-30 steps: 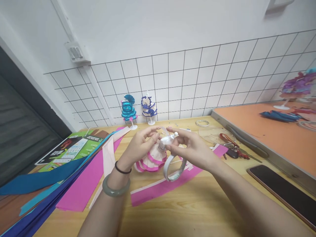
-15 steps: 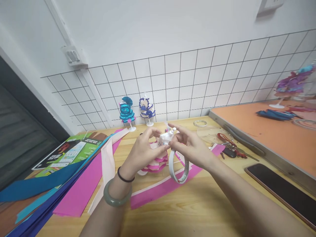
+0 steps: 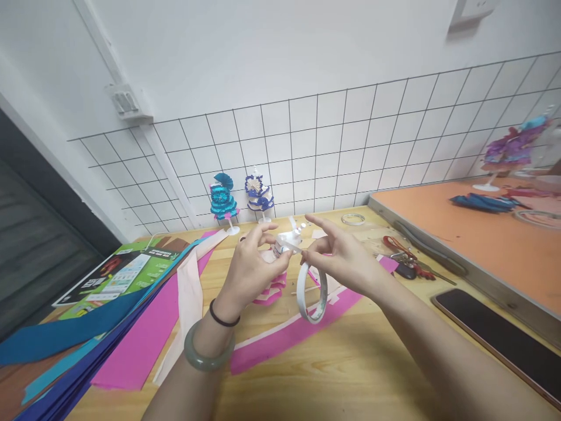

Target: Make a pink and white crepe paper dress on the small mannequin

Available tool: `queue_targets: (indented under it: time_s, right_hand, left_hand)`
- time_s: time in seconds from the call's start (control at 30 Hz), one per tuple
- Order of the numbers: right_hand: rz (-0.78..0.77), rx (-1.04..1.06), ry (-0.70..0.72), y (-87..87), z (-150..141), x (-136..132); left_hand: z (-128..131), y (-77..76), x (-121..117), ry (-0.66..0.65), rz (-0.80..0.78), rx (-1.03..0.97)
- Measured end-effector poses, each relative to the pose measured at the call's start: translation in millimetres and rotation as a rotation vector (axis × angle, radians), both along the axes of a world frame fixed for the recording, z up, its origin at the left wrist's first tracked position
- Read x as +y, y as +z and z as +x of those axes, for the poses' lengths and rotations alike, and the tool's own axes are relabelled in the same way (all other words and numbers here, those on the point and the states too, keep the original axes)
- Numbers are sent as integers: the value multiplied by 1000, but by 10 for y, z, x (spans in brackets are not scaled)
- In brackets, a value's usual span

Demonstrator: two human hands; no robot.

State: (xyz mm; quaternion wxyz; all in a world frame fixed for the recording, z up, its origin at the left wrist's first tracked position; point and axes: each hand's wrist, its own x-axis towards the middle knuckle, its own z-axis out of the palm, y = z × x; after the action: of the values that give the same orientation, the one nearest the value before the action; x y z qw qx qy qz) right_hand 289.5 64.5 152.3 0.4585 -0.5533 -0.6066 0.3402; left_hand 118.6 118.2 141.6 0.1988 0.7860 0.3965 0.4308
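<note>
My left hand (image 3: 248, 269) is closed around a small white dress-form figure (image 3: 290, 237), tilted with its neck knob toward the upper right. Pink and white paper ruffles (image 3: 272, 290) hang below it, partly hidden by that hand. A short strip of white tape (image 3: 293, 247) runs from the figure's torso to my right hand (image 3: 346, 260). Thumb and finger of the right hand pinch the tape, while its index finger is raised. Beneath those fingers dangles the tape roll (image 3: 301, 299), apart from the figure.
A pink paper strip with a white edge (image 3: 267, 352) lies in front. Coloured paper strips (image 3: 140, 327) and a green printed sheet (image 3: 109, 275) cover the left. Two dressed figures (image 3: 224, 202) stand behind. Keys (image 3: 405, 270), a phone (image 3: 495, 339) and an orange board (image 3: 447, 216) are right.
The right fingers have come away from the figure's neck, and a strip of tape now shows between the hands. The figure has shifted slightly left with my left hand.
</note>
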Motion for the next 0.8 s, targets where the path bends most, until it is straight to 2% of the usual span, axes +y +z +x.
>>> queue_targets:
  time_s: [0.2,0.37,0.6,0.8]
  right_hand:
    - [3,-24,-23,19,-17,2]
    - [89,-33,-46,-13,-18,16]
    - [157,-98,55,-54,26,32]
    - [149,-139,9,-30,8,5]
  left_hand:
    - [-18,8,-19,-3,-7,31]
    - [-26,17,-18,-9,-5,38]
    - [-42,29,-3,-22,28,25]
    - [-33,36,-16,-23,22,18]
